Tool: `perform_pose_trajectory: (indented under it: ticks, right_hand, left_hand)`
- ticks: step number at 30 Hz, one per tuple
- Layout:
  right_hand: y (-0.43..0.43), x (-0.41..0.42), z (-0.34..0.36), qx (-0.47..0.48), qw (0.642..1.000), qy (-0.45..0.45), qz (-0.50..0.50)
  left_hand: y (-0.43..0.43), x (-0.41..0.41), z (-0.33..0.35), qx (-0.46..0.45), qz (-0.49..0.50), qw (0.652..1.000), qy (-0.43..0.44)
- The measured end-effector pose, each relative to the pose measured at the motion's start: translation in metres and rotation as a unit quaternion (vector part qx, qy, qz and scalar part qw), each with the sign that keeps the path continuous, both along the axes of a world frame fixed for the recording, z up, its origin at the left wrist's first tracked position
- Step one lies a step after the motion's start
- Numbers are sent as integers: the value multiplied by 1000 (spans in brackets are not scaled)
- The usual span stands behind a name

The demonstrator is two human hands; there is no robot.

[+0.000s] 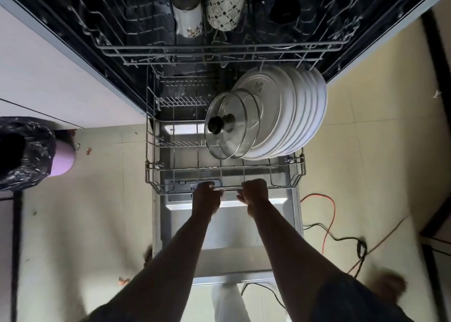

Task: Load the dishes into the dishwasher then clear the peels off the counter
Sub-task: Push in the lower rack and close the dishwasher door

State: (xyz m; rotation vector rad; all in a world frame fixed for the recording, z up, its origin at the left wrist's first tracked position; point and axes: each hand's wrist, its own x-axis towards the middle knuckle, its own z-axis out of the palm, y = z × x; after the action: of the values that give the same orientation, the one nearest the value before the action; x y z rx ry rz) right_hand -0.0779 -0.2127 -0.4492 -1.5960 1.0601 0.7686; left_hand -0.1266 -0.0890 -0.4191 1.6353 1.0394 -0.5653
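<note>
Both hands are at the near front rail of the lower rack, which stands drawn out over the open dishwasher door. The left hand has its fingers curled round the rail, and the right hand, just beside it, is clenched on the same rail. On the right side of this rack a row of white plates stands on edge, tilted, one against the next. A glass lid with a black knob leans on the nearest plate (a second glass rim shows just behind it, so there may be two lids). The left part of the rack holds only bare wire prongs. Farther off, the upper rack carries a patterned mug, a white cup to its left and a dark bowl to its right. At the left a bin lined with a black bag stands on the floor, and a red cable and a black cable trail over the floor on the right.
</note>
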Motion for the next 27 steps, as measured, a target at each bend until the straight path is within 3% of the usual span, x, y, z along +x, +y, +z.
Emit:
perform_pose_trajectory:
  ticks: [2,4,6,13,16,21,24,27]
  right_hand:
    - [-5,8,-40,-29,997,-32,64]
    - [1,21,-20,-59,987,-57,136]
    - [13,32,30,-83,964,-81,241]
    - [15,56,32,-111,864,-196,451]
    - [13,81,37,-144,783,-224,562]
    - [14,123,38,-178,711,-234,639]
    - [17,142,35,-225,635,-251,695]
    - [16,162,30,-249,585,-290,716]
  left_hand:
    - [10,9,-18,11,-23,1000,-5]
    - [20,14,-47,17,-46,999,-13]
    - [20,25,-36,59,-84,994,-29]
    - [30,69,-9,113,-256,958,-69]
    - [45,89,-9,159,-337,925,-73]
    - [62,126,-5,237,-438,864,-76]
    - [65,147,-1,282,-502,815,-57]
    - [67,169,0,317,-535,781,-57]
